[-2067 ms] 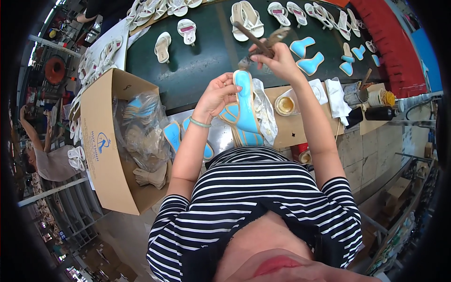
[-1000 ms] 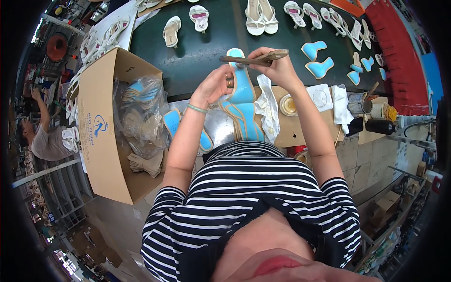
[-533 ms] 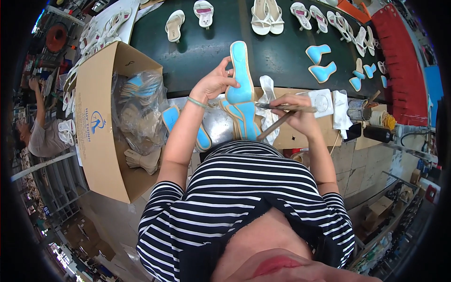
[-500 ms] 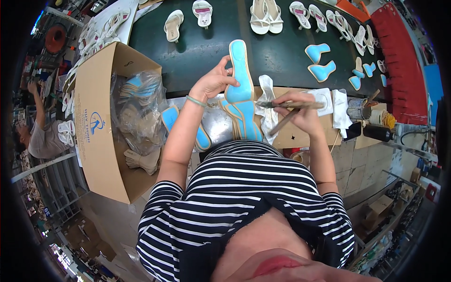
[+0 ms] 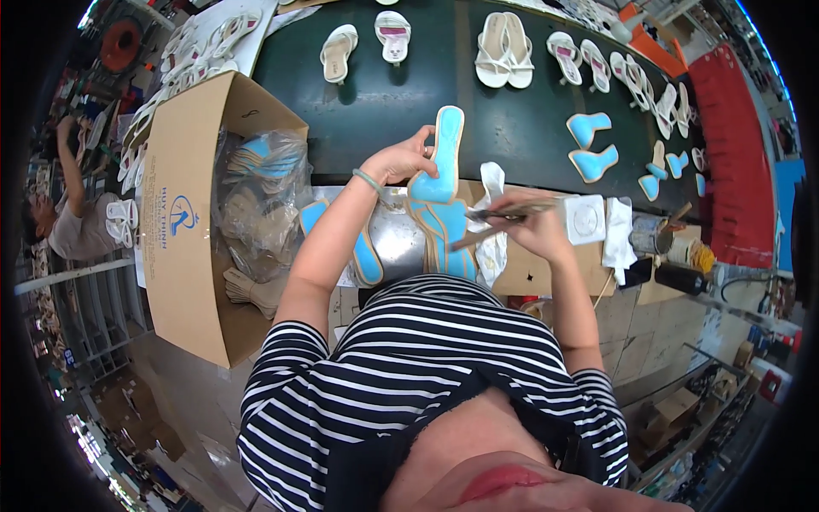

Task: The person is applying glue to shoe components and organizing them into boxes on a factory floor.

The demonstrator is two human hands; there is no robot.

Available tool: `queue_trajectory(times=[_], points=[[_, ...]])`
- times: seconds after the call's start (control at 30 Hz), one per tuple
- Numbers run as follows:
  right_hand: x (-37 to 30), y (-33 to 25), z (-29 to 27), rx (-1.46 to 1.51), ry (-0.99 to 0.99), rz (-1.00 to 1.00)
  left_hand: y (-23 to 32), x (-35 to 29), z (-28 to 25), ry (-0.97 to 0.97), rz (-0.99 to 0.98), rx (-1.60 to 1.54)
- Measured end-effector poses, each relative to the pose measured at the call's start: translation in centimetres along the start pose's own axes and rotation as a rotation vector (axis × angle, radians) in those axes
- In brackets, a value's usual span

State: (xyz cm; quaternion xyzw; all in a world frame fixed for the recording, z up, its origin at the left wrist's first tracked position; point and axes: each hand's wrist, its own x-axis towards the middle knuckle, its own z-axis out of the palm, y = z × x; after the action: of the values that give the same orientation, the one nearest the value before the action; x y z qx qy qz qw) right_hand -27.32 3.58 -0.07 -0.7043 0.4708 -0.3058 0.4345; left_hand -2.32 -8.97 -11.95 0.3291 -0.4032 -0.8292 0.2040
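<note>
left hand (image 5: 403,160): grip pinching 1 flat blue, tan-edged shoe insole (image 5: 445,152), near centre | right hand (image 5: 539,229): grip round 2 brown stick-like tools (image 5: 478,236) | 1 open brown cardboard box (image 5: 181,277), left | glossy dark-green desk (image 5: 384,119), far | 1 co-worker (image 5: 81,232), left

Matt cardboard carton (image 5: 196,282), nine o'clock; glossy plastic bag (image 5: 273,213) inside; smooth blue insole (image 5: 446,147), twelve o'clock; shiny metal sheet (image 5: 397,246), centre.
</note>
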Motion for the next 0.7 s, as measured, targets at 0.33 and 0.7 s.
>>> queue_trajectory(times=[0.33, 0.7], points=[[-5.2, 0.3, -3.8, 0.196, 0.355, 0.305, 2.8, 6.7, -14.7, 0.286, -0.268, 0.733], [-8.5, 1.9, -7.4, -0.012, 0.702, 0.445, 2.6, 4.4, -15.2, 0.805, 0.451, 1.309]])
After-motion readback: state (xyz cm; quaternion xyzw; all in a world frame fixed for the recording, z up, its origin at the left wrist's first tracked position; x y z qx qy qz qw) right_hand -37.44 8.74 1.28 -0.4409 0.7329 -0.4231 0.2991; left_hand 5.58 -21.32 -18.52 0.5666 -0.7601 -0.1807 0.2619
